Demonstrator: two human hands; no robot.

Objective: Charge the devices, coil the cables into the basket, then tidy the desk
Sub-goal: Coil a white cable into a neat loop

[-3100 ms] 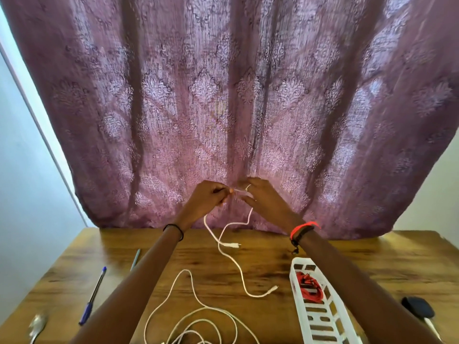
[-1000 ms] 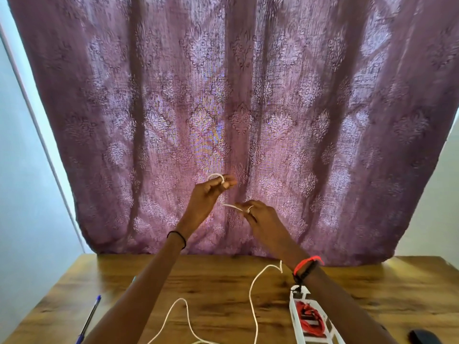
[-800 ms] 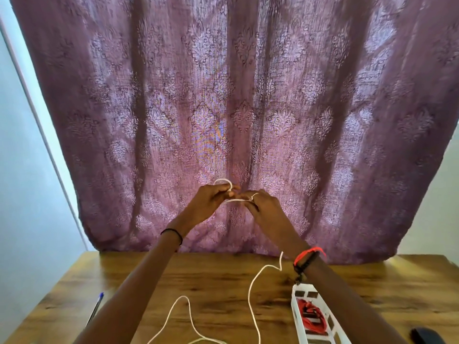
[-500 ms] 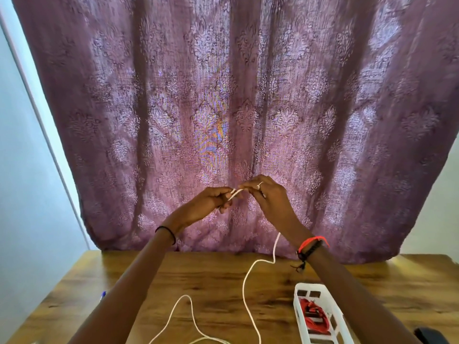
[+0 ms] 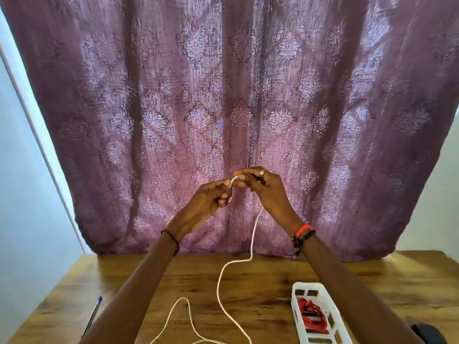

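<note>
Hands meet in the air in front of a patterned purple curtain (image 5: 223, 95), well above the wooden counter (image 5: 260, 276). The left hand (image 5: 206, 202) has its fingers curled and pinches the top end of a white cable (image 5: 218, 286) between thumb and forefinger, where a short loop of cord bends over the fingertips. The right hand (image 5: 265, 192), with a ring (image 5: 261, 172) on one finger, also pinches that same end, touching the left hand's fingertips. From the right hand the cable hangs down, reaches the counter and curves across it toward the near edge, where a second loop of it rises and falls back out of view. A white slotted basket (image 5: 308, 285) stands on the counter under the right forearm, apart from the white cable, and holds a bundled red cable (image 5: 310, 316). A red bracelet (image 5: 303, 229) with a dark one beside it circles the right wrist; a thin black band (image 5: 172, 238) circles the left. A blue-capped pen (image 5: 93, 314) lies near the counter's left edge, and a dark object (image 5: 427, 333), too cut off to identify, sits at the lower right.
</note>
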